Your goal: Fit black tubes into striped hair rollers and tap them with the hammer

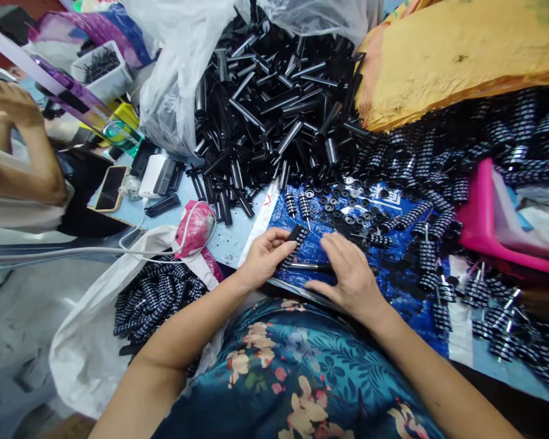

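Observation:
Near the table's front edge, my left hand [266,257] is closed around a black part with white markings [297,242]. My right hand [350,274] is a little to the right, its fingers apart, with nothing in it. Between the hands a dark rod-like tool [308,267] with a metal tip lies over the blue plastic sheet [279,213]. Two patterned rollers [305,206] lie just beyond my left hand. Small black discs [354,206] are scattered behind my right hand.
Black tubes [274,103] are heaped at the back. Patterned rollers [427,262] and a pink bin [478,213] stand right. A white sack [82,353] of patterned pieces is at lower left. A phone [111,189] and another person's arm [36,146] are left.

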### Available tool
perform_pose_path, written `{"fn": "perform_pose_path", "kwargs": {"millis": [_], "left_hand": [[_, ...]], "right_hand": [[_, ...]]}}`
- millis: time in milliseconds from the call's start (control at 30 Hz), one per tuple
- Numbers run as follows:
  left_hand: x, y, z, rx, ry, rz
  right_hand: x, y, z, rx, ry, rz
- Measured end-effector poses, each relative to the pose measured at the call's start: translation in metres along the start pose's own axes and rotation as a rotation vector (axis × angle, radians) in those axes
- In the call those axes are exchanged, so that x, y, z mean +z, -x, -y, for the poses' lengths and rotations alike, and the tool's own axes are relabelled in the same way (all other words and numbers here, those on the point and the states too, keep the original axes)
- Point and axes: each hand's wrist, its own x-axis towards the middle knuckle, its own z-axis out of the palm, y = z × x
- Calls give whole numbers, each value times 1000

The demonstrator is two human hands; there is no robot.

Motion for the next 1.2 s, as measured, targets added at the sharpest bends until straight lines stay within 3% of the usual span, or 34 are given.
{"fn": "perform_pose_path", "kwargs": {"millis": [100, 167, 233, 333, 500, 667, 733, 867, 1033, 1200], "left_hand": [[-35, -4, -10, 247, -590, -116], [-54, -7, -18, 251, -928, -102], [-65, -11, -23, 193, -1088, -22], [-68, -17, -24, 106, -1068, 75], [-66, -25, -20, 13, -902, 129], [-66, -38, -24, 7, -924, 198], [-66, -42, -26, -23, -960, 222], [-68, -46, -26, -48, -1004, 248], [-65, -49, -24, -25, -1061, 256], [-60, -45, -33, -50, -1183, 271]], "right_hand": [[0, 10, -3, 13, 128, 130], [-2, 12, -4, 43, 129, 98], [-5, 8, -4, 84, 78, -7], [-6, -7, -5, 117, 31, -104], [-1, -24, 2, 49, 196, 121], [0, -20, 9, -52, 13, -89], [0, -16, 6, -63, 74, -81], [-3, -13, -4, 40, 252, 65], [-5, -15, 7, -77, 41, -55], [4, -13, 19, -211, 101, 173]]}}
